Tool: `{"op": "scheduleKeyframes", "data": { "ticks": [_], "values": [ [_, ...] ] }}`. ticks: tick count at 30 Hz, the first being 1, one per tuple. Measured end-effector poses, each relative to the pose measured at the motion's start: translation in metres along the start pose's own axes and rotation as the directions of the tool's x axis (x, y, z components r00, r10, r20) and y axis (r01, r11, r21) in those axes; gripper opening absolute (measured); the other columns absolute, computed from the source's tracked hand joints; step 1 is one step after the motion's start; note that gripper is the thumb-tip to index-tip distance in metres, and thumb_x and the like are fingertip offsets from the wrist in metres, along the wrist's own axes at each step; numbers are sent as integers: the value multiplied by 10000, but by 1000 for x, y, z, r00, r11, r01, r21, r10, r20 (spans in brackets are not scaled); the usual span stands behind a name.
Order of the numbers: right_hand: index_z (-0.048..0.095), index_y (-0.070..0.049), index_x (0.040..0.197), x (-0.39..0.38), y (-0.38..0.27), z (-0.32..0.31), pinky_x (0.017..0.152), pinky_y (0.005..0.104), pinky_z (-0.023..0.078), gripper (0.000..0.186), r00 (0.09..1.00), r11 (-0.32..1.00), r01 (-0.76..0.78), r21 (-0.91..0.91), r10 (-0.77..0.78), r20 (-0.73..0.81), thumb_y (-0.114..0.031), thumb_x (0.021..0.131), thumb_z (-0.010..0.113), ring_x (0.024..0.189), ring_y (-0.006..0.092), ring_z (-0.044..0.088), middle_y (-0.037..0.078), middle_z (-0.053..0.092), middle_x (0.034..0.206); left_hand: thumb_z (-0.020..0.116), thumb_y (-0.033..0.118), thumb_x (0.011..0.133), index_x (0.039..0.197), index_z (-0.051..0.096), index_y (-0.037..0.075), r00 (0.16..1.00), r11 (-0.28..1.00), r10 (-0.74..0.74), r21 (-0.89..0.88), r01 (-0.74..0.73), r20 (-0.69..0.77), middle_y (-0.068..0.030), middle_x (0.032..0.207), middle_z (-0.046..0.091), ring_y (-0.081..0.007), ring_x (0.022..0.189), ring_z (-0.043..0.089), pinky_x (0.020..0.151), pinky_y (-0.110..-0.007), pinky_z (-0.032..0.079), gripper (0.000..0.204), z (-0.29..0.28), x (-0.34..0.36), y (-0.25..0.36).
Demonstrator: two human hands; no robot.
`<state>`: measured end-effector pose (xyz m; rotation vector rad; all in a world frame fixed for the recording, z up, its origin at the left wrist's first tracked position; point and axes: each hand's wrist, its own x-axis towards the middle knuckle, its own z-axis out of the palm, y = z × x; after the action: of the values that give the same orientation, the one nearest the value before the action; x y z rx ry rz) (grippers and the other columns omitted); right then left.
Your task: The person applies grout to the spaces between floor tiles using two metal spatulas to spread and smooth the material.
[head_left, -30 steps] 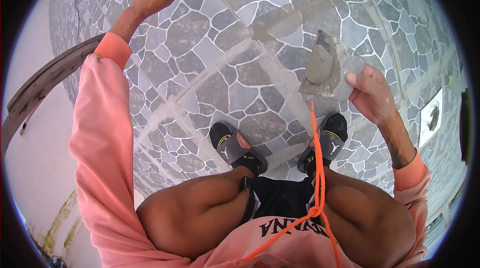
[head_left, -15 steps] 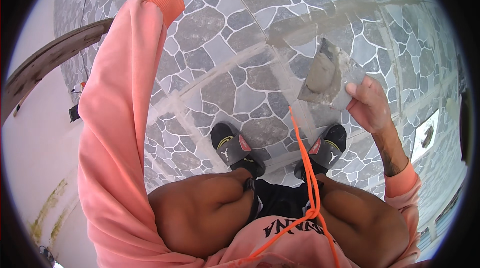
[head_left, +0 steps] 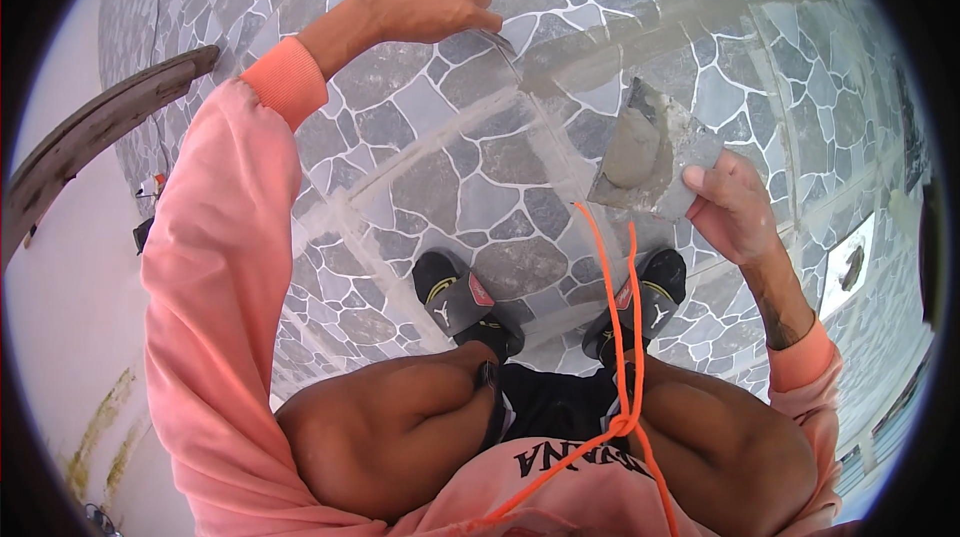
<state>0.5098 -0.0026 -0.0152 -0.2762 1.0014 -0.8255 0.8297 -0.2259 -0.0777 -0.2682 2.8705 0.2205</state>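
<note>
My left hand point(head_left: 432, 7) reaches out over the far part of the stone-patterned tile floor point(head_left: 520, 159), fingers closed round a small thin scraper point(head_left: 497, 39). Only a short dark bit of its blade shows below the fingertips, near a tile joint; the rest is hidden by the hand. At the right, my right hand point(head_left: 735, 205) pinches the edge of a flat square board point(head_left: 690, 142), thumb on top. A smooth lump of grey-brown mortar point(head_left: 632, 149) lies on the board's left half, with smears around it.
A band of damp grey mortar point(head_left: 640, 35) runs along a joint at the far right. A curved wooden plank point(head_left: 110, 107) juts in at the left beside a pale wall point(head_left: 80, 307). A white sheet point(head_left: 848, 272) lies far right. Orange cords point(head_left: 622, 337) dangle in front of me.
My left hand has come down into view from the top edge, bringing the scraper to the floor joint. The right hand and its board have shifted very slightly left.
</note>
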Motion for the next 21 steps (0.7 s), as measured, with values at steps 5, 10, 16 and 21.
{"op": "scheduleKeyframes", "data": {
  "ticks": [5, 10, 16, 21],
  "values": [
    [397, -95, 710, -1, -2, -4, 784, 377, 504, 288, 1000, 1000, -13, -21, 13, 0, -34, 906, 600, 835, 162, 609, 38, 550, 814, 594, 56, 831, 1089, 671, 138, 997, 996, 71, 49, -70, -30, -54, 852, 621, -236, 903, 623, 796, -346, 548, 282, 4, -3, -7],
    [397, -105, 708, 1, 6, -7, 717, 340, 479, 297, 999, 998, -8, -61, 11, 34, -55, 894, 624, 787, 128, 571, 23, 534, 792, 523, 97, 885, 1067, 673, 64, 809, 865, -450, 41, 500, -377, -145, 1022, 665, -341, 1031, 590, 917, -442, 455, 238, -9, -17, -80],
    [414, -108, 708, -9, -1, -21, 711, 332, 482, 287, 1000, 997, -13, -79, 12, -9, -58, 880, 638, 779, 116, 563, 13, 536, 797, 638, 160, 895, 933, 584, -10, 971, 825, -238, -532, 193, -15, -159, 779, 615, -300, 684, 565, 690, -403, 447, 183, -9, -6, -29],
    [440, -94, 715, -6, -5, 4, 689, 322, 480, 266, 999, 997, -23, -74, 21, -26, -66, 872, 653, 771, 123, 572, 35, 566, 814, 631, 214, 891, 940, 574, -13, 846, 766, -530, -461, 447, -61, -207, 759, 607, -407, 717, 533, 672, -431, 435, 239, 36, -30, -55]
  ]
}}
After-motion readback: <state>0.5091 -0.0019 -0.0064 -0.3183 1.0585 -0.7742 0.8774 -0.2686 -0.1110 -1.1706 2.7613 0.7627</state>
